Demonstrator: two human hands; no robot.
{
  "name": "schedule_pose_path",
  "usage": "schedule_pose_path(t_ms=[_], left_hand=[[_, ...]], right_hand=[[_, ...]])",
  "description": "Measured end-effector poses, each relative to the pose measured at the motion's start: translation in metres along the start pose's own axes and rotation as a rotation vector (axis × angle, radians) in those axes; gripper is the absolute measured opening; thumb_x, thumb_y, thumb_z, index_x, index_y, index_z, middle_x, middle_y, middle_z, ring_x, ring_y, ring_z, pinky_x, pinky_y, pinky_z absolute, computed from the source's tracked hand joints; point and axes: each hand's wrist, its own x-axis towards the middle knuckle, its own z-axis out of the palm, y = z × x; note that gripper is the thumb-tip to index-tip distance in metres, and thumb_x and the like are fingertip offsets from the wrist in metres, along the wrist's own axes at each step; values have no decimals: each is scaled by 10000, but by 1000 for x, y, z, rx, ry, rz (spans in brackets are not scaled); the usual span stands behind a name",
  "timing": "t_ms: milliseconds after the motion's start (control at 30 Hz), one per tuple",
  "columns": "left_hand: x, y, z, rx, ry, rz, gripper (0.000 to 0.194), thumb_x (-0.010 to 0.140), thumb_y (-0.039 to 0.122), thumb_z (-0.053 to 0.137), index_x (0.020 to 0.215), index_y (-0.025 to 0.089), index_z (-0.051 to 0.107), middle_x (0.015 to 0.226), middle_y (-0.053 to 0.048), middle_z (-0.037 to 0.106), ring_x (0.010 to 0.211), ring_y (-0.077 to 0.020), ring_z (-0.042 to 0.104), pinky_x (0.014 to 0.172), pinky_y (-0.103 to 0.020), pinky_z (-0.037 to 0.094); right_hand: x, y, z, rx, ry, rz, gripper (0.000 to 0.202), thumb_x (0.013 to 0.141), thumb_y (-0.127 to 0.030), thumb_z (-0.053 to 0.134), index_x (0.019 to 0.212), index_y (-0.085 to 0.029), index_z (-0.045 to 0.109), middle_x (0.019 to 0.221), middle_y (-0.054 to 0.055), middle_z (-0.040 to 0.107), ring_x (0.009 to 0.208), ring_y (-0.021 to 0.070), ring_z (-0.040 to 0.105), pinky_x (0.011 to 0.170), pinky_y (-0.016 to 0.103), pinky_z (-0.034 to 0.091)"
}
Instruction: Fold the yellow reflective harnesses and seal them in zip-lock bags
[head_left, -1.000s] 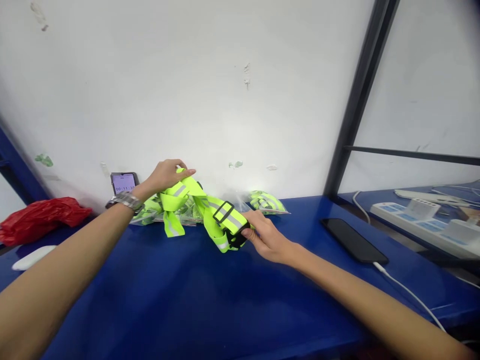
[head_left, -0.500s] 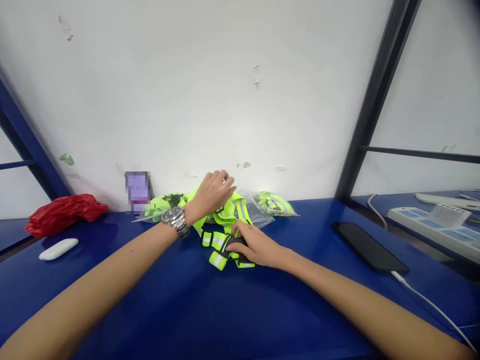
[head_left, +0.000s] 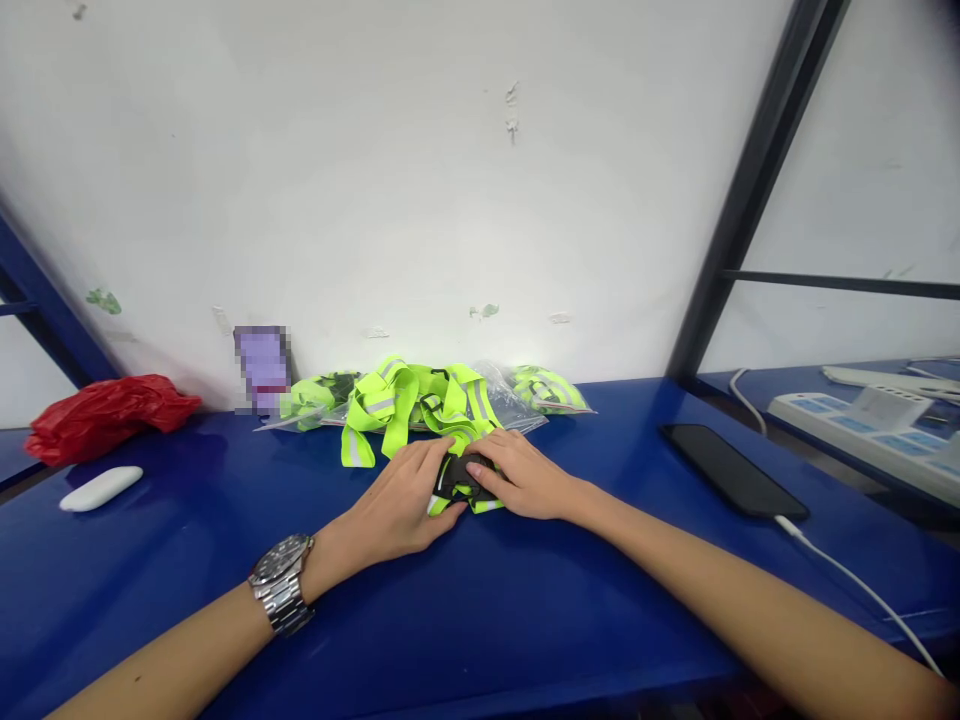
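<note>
A neon-yellow reflective strap vest (head_left: 397,395) with silver-grey stripes lies loosely heaped on the blue table. At its near end, a wide black buckle (head_left: 461,478) and folded straps sit between my two hands. My left hand (head_left: 405,500) grips the bundle from the left, thumb at the near edge. From the right, my right hand (head_left: 529,475) is closed on the same bundle, its thumb over the black piece. Both palms hide part of the straps. Behind the vest is a clear plastic bag (head_left: 517,405). Bagged neon gear (head_left: 551,388) lies to the right, and another neon bundle (head_left: 311,398) to the left.
On the left are a red plastic bag (head_left: 112,415), a white oval case (head_left: 101,488) and a blurred upright phone-like item (head_left: 264,362) against the wall. A black phone (head_left: 731,470) with a white cable (head_left: 847,565) lies right, near a power strip (head_left: 862,430).
My left hand has come down and toward me from above the heap to grip the near bundle beside my right hand. The vest's straps now show more fully, and the view has shifted slightly.
</note>
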Motion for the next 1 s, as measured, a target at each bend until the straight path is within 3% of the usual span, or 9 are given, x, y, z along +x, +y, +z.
schedule_pose_path(t_ms=[100,167,300,400,500,667,833,900,1000], left_hand=[[0,0,2,119,36,-72,645,783,437,615,1285,114,371,1080,-188,616,997,-341,609,861,-498,489],[0,1,2,180,82,-48,624,777,415,613,1257,84,390,991,-179,636,894,-322,636,772,-456,522],[2,8,-3,336,230,175,522,791,270,574,1227,40,401,940,-167,641,795,-283,628,686,-404,528],[6,14,-10,446,265,319,450,809,232,554,1190,25,436,913,-167,643,764,-274,618,685,-419,520],[7,16,-12,500,266,368,405,825,230,542,1167,28,463,913,-171,644,791,-276,620,701,-425,515],[8,15,-9,505,218,352,416,849,259,532,1184,24,461,922,-165,640,773,-265,605,679,-413,507],[9,14,-9,474,186,291,511,854,284,538,1269,13,413,918,-153,635,759,-261,590,669,-409,509],[9,10,-9,455,192,260,566,847,293,547,1306,6,381,922,-156,637,765,-265,592,679,-411,514],[5,-2,-9,395,237,208,568,836,308,569,1297,27,391,978,-172,636,851,-283,611,749,-423,524]], right_hand=[[-1,-6,-3,-94,-13,33,272,910,-364,508,1100,-175,561,984,80,637,961,231,552,856,391,394],[1,-12,-3,-161,-16,64,302,854,-385,570,1072,-177,574,965,78,635,950,240,555,853,394,392],[6,-25,-5,-299,-8,139,298,828,-399,563,998,-157,597,920,97,626,937,261,554,844,401,398],[9,-34,-8,-366,-20,172,281,811,-376,570,960,-141,607,937,113,619,934,272,558,830,396,413],[10,-37,-9,-389,-56,164,219,819,-318,554,910,-127,609,925,122,614,893,263,570,798,379,433],[10,-31,-7,-249,-108,134,121,810,-179,526,883,-111,595,884,112,606,787,201,571,704,300,444],[10,-22,-5,-31,-59,193,23,760,-152,564,773,-147,583,719,33,585,617,143,522,582,256,402],[7,-20,-6,-21,-21,144,85,802,-189,563,856,-144,609,741,41,598,652,158,539,614,271,419],[0,-15,-11,-26,40,39,349,878,-359,552,1163,-158,560,957,94,627,889,220,581,773,339,464]])
